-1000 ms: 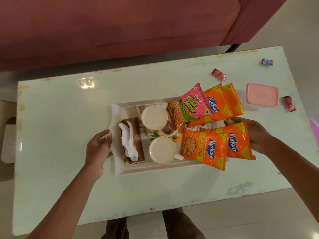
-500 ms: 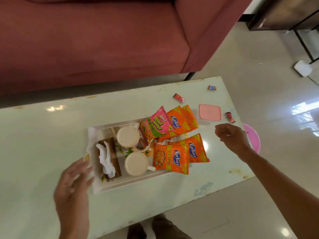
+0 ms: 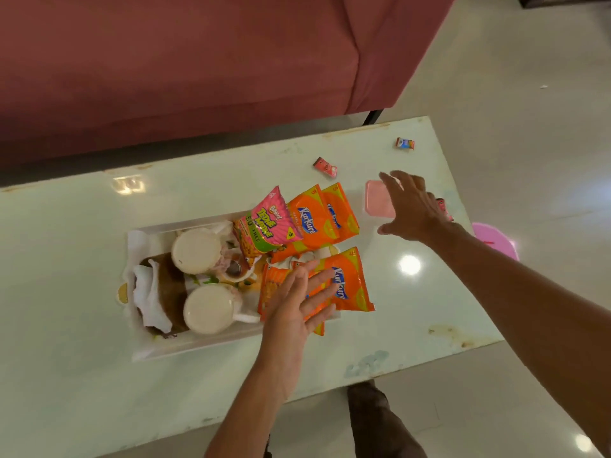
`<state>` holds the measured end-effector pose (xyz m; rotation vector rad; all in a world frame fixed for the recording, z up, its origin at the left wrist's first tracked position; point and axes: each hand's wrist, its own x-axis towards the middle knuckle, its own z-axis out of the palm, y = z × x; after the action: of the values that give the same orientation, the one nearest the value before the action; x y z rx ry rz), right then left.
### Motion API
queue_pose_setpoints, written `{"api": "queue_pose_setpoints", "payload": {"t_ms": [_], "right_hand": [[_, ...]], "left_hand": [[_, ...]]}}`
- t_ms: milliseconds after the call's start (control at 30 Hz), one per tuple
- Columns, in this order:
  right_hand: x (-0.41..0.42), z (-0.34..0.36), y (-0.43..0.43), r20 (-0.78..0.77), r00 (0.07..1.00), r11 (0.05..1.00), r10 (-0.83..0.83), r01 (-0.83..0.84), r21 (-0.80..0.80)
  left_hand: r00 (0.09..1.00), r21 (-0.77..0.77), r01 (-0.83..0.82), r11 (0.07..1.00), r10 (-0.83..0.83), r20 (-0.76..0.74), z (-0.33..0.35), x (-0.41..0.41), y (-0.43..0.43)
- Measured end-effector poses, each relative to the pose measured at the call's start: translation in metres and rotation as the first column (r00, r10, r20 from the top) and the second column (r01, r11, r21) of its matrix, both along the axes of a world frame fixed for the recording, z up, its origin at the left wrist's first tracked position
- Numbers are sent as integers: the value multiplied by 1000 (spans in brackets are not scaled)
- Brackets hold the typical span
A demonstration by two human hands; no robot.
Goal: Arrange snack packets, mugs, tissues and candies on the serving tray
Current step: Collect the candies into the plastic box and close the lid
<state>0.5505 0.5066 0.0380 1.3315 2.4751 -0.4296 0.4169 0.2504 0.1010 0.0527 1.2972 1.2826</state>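
White rectangular serving tray (image 3: 178, 224) on a glossy pale-green tabletop (image 3: 82, 259), carrying two cream mugs (image 3: 196, 251), crumpled white tissues (image 3: 148, 292) and shiny pink and orange snack packets (image 3: 350, 285) at its right end. Left hand (image 3: 294, 305), fingers straight and spread, lies over the orange packets. Right hand (image 3: 413, 209), fingers spread, hovers over a pink square box (image 3: 377, 201) right of the tray. Small wrapped candies (image 3: 325, 166) lie beyond the tray, with a maroon fabric sofa (image 3: 165, 61) farther behind.

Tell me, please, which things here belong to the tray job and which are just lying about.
Job: serving tray, snack packets, mugs, tissues, candies not yet on it.
Lying about: pink box, sofa, pink object beside the table.
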Motion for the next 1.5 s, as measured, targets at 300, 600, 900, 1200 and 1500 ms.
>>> {"api": "queue_pose_setpoints", "payload": {"t_ms": [300, 600, 900, 1200, 1500], "right_hand": [[17, -22, 28, -45, 984, 985, 171, -170, 33], [49, 22, 33, -434, 866, 954, 247, -295, -45], [72, 85, -8, -423, 584, 691, 693, -704, 160], [89, 110, -68, -598, 731, 926, 329, -374, 52], [80, 103, -139, -614, 747, 964, 254, -141, 227]], "left_hand": [[991, -109, -30, 994, 15, -133, -9, 44, 56], [982, -169, -69, 983, 37, -186, -11, 55, 83], [944, -57, -63, 996, 78, 320, -15, 54, 110], [878, 4, -295, 955, 270, 395, -9, 73, 96], [944, -77, -216, 973, 228, 237, -2, 84, 75]]}}
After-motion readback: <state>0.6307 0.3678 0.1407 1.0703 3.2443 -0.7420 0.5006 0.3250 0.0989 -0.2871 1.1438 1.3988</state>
